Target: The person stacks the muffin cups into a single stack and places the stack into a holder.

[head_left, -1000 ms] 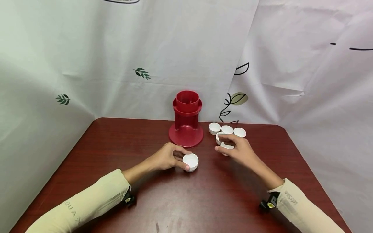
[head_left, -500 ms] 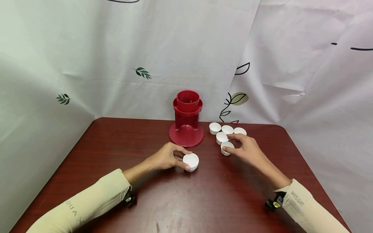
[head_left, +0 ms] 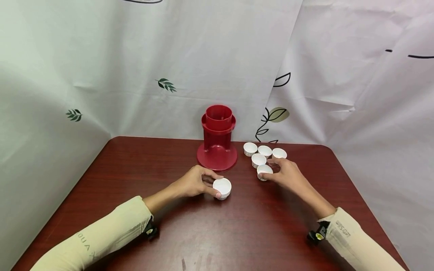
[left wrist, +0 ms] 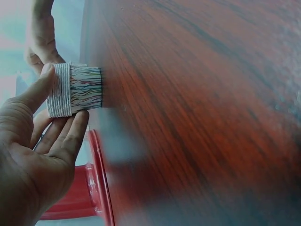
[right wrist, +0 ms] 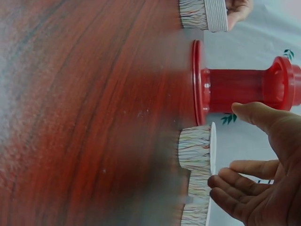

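Observation:
My left hand point(head_left: 196, 183) holds a stack of nested white paper baking cups point(head_left: 222, 187) at the middle of the table. In the left wrist view the stacked rims point(left wrist: 59, 91) and the coloured wavy lines on the cup side show, with thumb and fingers on opposite sides. My right hand point(head_left: 286, 175) hovers at the front baking cup point(head_left: 265, 172) of a group to the right. In the right wrist view its thumb and fingers are spread, standing apart around that cup point(right wrist: 195, 148). Behind it are more single cups point(head_left: 259, 160), partly overlapped in view.
A red plastic holder point(head_left: 217, 139) with a round base and a tube-shaped top stands at the back centre. Several white cups point(head_left: 250, 149) sit to its right along the table's back edge. White printed cloth point(head_left: 135, 67) hangs behind the brown table point(head_left: 217, 233).
My right hand has drawn slightly back to the right, and its fingers have shifted off the cups, so the front cup shows more fully. The left hand stays with its stack.

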Action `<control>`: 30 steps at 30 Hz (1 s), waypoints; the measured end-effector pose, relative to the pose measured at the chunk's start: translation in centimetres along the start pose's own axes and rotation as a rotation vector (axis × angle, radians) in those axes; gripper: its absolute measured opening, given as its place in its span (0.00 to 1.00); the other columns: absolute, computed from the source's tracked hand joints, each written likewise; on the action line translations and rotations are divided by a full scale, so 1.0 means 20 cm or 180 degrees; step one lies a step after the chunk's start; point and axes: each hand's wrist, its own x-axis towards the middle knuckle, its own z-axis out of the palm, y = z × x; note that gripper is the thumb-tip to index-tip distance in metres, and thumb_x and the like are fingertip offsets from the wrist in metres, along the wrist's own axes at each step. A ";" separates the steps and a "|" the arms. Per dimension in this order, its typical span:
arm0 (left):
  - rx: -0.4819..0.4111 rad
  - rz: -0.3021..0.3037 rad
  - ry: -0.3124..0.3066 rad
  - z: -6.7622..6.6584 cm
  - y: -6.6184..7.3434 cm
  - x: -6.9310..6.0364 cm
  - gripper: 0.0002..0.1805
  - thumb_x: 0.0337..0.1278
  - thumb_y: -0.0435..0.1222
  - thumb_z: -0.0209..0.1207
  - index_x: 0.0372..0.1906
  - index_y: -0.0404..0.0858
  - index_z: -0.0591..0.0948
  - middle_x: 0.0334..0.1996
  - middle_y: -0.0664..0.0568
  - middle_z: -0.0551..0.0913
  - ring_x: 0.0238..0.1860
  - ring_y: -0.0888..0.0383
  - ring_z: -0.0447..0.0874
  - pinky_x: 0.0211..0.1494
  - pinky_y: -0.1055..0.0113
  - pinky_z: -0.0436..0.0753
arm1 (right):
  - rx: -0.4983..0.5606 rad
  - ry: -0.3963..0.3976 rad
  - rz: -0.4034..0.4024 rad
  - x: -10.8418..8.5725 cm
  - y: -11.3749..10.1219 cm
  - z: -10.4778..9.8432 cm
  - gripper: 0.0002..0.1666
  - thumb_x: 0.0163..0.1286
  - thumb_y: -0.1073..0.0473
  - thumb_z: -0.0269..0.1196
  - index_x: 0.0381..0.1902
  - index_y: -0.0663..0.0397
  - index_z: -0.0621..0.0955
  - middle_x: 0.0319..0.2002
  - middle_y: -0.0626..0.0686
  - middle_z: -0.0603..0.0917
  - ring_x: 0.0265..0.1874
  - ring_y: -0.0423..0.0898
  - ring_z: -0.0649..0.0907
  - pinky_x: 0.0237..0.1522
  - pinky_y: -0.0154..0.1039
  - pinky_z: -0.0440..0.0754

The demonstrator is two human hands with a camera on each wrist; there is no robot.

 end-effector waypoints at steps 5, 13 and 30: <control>-0.0036 -0.0018 0.0001 0.00 0.00 0.00 0.27 0.54 0.23 0.82 0.61 0.25 0.90 0.57 0.33 0.94 0.53 0.45 0.98 0.59 0.60 0.96 | 0.0074 -0.0123 0.0112 0.00 0.01 0.02 0.43 0.65 0.38 0.82 0.67 0.61 0.86 0.59 0.60 0.94 0.60 0.57 0.93 0.67 0.60 0.88; -0.0006 -0.0045 0.0023 0.00 0.00 0.00 0.28 0.53 0.24 0.83 0.61 0.26 0.90 0.57 0.34 0.94 0.55 0.42 0.98 0.59 0.60 0.96 | 0.0159 -0.0128 0.0110 0.01 0.03 0.05 0.46 0.61 0.41 0.85 0.68 0.64 0.85 0.59 0.63 0.94 0.60 0.60 0.93 0.67 0.61 0.89; -0.0023 -0.0075 0.0025 0.00 -0.01 0.00 0.28 0.53 0.24 0.83 0.61 0.26 0.90 0.56 0.34 0.94 0.54 0.45 0.98 0.59 0.60 0.96 | 0.0065 -0.0210 0.0219 0.01 0.05 0.09 0.41 0.63 0.41 0.84 0.65 0.59 0.87 0.54 0.59 0.95 0.59 0.57 0.92 0.64 0.55 0.87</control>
